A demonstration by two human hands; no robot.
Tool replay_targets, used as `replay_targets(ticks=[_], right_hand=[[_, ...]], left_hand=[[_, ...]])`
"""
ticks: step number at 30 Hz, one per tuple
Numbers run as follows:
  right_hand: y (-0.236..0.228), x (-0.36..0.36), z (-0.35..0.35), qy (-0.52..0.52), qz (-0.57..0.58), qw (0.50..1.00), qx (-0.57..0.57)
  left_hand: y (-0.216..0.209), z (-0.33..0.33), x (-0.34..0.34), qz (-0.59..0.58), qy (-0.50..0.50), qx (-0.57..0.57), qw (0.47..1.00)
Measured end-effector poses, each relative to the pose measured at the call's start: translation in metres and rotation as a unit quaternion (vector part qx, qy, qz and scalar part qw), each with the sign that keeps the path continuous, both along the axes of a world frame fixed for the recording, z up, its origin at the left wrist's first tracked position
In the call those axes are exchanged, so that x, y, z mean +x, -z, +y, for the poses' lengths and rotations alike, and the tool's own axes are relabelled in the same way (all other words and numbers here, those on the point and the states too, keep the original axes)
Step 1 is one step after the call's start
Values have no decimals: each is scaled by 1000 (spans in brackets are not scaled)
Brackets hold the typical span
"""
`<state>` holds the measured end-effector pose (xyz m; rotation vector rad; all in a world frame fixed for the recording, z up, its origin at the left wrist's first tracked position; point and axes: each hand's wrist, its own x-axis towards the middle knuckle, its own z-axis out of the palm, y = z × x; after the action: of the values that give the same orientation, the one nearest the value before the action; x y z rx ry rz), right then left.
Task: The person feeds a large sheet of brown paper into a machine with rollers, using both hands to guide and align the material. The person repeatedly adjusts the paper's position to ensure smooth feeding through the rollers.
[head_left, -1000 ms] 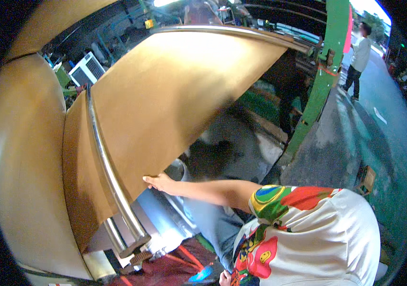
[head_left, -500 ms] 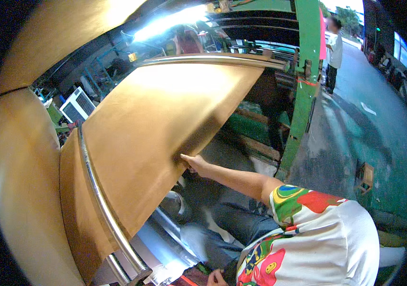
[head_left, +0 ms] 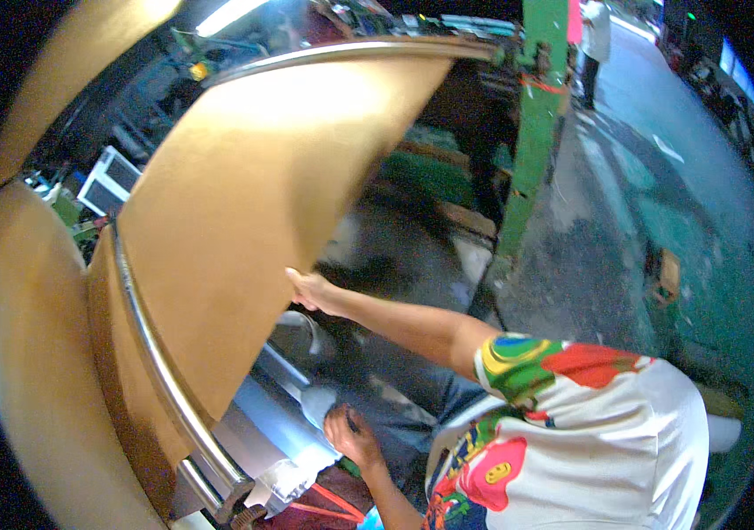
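Note:
A wide brown sheet of smooth material point(head_left: 209, 203) stretches between a far metal bar point(head_left: 341, 50) and a near shiny metal roller point(head_left: 151, 340). My right hand point(head_left: 313, 291) grips the sheet's right edge, thumb on top and fingers underneath. My left hand point(head_left: 355, 435) is raised lower down, in front of my legs, with curled fingers. A dark patch shows between its thumb and fingers; whether that is an object or shadow is unclear. Below the sheet, near this hand, lies shiny silvery film-like material point(head_left: 280, 433).
A large brown curved surface point(head_left: 32, 353) rises at the left. A green upright post point(head_left: 531, 150) stands beyond my right arm. On the floor at right lies a small wooden box-like piece point(head_left: 666, 276). A person point(head_left: 595, 49) stands far back; a lamp point(head_left: 228, 16) glows overhead.
My left hand has come up from the lower edge into fuller view. My right hand still grips the sheet's edge. The whole view has shifted, so the scene sits higher and farther left.

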<state>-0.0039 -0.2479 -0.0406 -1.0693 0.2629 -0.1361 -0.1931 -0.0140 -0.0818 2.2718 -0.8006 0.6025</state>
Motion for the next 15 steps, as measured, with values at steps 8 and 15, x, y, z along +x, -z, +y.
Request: replay_targets(ticks=[8,15], right_hand=[[-22,-15,73,17,15,993,113],[3,-17,40,-22,38,997,56]], left_hand=[[15,25,-5,10,-54,-21,998],[1,13,-2,45,-63,-43,996]])
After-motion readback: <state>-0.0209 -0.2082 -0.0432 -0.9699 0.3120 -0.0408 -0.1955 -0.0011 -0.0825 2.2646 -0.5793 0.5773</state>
